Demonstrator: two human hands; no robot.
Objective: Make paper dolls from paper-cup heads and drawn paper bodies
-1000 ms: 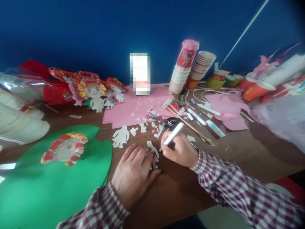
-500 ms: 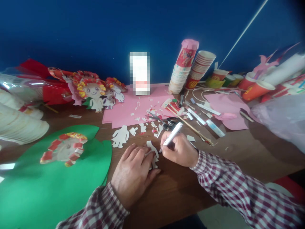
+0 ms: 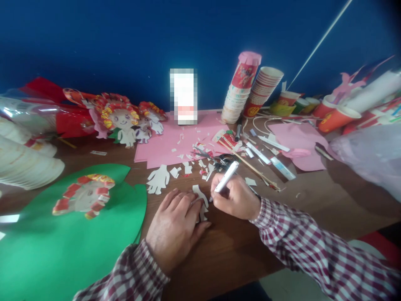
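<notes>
My left hand presses a small white paper cutout onto the brown table, its forefinger and thumb closed around it; most of the cutout is hidden under the fingers. My right hand grips a white marker pen, slanted, its dark tip low beside the cutout's right edge. Whether the tip touches paper cannot be told. Just beyond my left hand lies a white doll-shaped paper cutout. On the left, a paper head with a red and yellow rim rests on a green paper leaf.
Paper scraps and scissors lie beyond my hands, near pink paper. A blurred-out upright panel stands behind. Stacked paper cups, pens and an orange cup are at the right; decorated paper dolls stand at the left.
The marker pen and my right hand have shifted very slightly to the left. My left hand and the paper cutout stay where they were.
</notes>
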